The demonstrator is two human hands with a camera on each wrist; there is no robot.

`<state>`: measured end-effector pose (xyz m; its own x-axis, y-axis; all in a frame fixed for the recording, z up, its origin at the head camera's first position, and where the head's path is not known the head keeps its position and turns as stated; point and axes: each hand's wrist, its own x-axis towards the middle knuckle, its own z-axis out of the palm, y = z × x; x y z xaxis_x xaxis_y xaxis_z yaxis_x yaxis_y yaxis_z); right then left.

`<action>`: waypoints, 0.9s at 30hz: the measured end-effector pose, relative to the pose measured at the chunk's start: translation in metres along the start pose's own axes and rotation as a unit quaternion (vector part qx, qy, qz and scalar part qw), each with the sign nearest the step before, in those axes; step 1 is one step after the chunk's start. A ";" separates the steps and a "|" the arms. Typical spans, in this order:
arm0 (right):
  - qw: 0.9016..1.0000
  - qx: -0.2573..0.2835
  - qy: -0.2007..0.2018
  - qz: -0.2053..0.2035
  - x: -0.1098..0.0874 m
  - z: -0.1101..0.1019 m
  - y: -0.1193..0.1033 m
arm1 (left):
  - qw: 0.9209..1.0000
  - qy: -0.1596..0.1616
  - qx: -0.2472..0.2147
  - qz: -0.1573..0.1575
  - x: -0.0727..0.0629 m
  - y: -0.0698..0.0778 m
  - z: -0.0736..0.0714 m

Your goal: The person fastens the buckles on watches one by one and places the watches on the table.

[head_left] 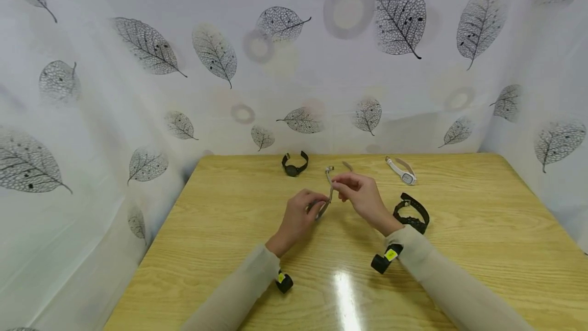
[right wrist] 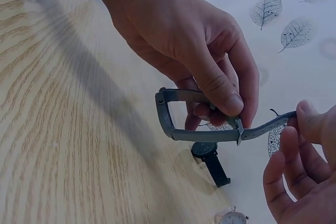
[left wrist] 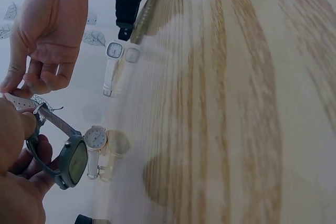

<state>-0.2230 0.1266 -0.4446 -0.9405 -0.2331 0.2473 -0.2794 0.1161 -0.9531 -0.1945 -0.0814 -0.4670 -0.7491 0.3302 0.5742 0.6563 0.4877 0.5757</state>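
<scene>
A wristwatch with a grey strap [left wrist: 73, 163] is held up off the table between both hands. My left hand [head_left: 296, 217] pinches its strap beside the buckle, thumb on top, and the strap bends into a loop [right wrist: 205, 135]. The strap's free end runs through the buckle, and the fingertips of my right hand [head_left: 364, 199] pinch that end. In the left wrist view the round watch case hangs below the left fingers. The right hand's other fingers are loosely bent [left wrist: 55, 59].
Behind the hands lies a white-strapped watch with a round dial [left wrist: 96, 138], partly hidden in the head view. A black watch [head_left: 292, 169] lies back left, a white rectangular watch [head_left: 407, 178] back right. A bulky black watch [head_left: 417, 225] sits beside the right wrist on the wooden table [head_left: 206, 208].
</scene>
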 end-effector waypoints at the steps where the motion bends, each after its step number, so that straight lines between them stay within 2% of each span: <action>1: 1.000 -0.001 0.003 0.000 0.000 0.000 0.000 | 1.000 -0.001 0.005 0.003 0.000 0.000 0.000; 11: 0.999 0.024 0.031 -0.001 -0.002 0.003 0.001 | 1.000 0.001 0.020 -0.003 0.001 -0.001 -0.003; 18: 0.997 0.076 0.021 -0.011 0.000 0.008 -0.001 | 1.000 0.005 0.017 0.004 0.001 0.000 -0.003; 27: 0.995 0.099 0.020 -0.002 -0.001 0.014 -0.004 | 1.000 0.009 0.012 0.008 0.001 -0.002 -0.002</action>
<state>-0.2189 0.1133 -0.4436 -0.9478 -0.1935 0.2536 -0.2427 -0.0786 -0.9669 -0.1964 -0.0835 -0.4667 -0.7364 0.3238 0.5940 0.6659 0.5018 0.5520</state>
